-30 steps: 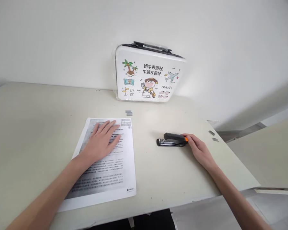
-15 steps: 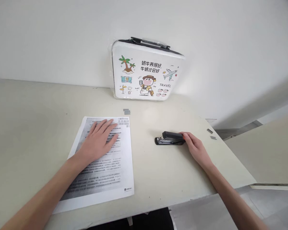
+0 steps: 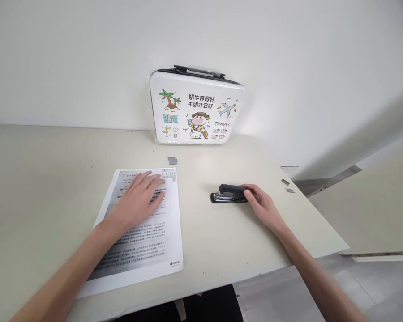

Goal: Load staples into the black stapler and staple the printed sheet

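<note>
A printed sheet of paper point(image 3: 144, 241) lies on the pale table point(image 3: 47, 179), with my left hand point(image 3: 139, 201) flat on its upper part, fingers stretched out. To the right, a black stapler point(image 3: 226, 194) rests on the table. My right hand point(image 3: 260, 205) has its fingers curled over the stapler's rear end and grips it.
A white case point(image 3: 195, 109) with cartoon travel drawings and a black handle stands against the wall behind. Small strips of staples point(image 3: 172, 160) lie above the paper, and two more staple strips point(image 3: 287, 185) near the right table edge. A second tabletop point(image 3: 383, 210) lies to the right.
My right hand has slid further over the stapler's rear, covering its orange tip. My left hand stays flat on the paper. The view has shifted slightly.
</note>
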The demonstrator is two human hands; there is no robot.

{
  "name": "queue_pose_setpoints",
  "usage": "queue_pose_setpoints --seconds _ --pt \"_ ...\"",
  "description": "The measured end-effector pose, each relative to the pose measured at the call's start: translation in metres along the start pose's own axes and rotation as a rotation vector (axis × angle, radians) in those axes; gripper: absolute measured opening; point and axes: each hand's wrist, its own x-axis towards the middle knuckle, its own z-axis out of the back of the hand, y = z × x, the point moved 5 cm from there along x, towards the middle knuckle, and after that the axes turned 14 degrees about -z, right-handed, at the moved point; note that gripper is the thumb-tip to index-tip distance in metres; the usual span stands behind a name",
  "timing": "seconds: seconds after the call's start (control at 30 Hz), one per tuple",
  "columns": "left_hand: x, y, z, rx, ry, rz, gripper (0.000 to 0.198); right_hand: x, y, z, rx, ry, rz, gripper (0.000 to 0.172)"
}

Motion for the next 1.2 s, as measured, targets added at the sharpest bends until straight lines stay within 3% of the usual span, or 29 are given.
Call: queue_pose_setpoints --seconds 0.13,0.27,0.47,0.6,0.93,1.1,1.2 --pt "0.033 -0.046 -0.001 -0.132 -0.004 -0.167 0.035 -0.002 0.004 -0.004 -0.017 0.030 0.071 0.046" --pt "0.076 -0.089 -0.016 -0.235 0.010 -0.205 0.027 -0.001 0.003 -0.005 0.011 0.030 0.085 0.042" --pt "0.109 -0.117 -0.032 -0.269 0.047 -0.230 0.017 0.001 0.002 -0.002 0.018 0.025 0.112 0.041" --pt "0.105 -0.113 -0.030 -0.259 0.022 -0.224 0.019 0.001 0.003 -0.001 0.023 0.028 0.109 0.039" --pt "0.074 -0.077 -0.013 -0.269 0.011 -0.199 0.036 -0.001 0.007 0.001 0.013 0.025 0.095 0.038" --pt "0.077 -0.069 -0.009 -0.338 0.066 -0.263 0.039 -0.001 0.007 0.000 0.002 0.035 0.096 0.039" --pt "0.086 -0.047 -0.007 -0.315 0.028 -0.192 0.041 0.000 0.005 0.000 -0.008 0.033 0.094 0.039"
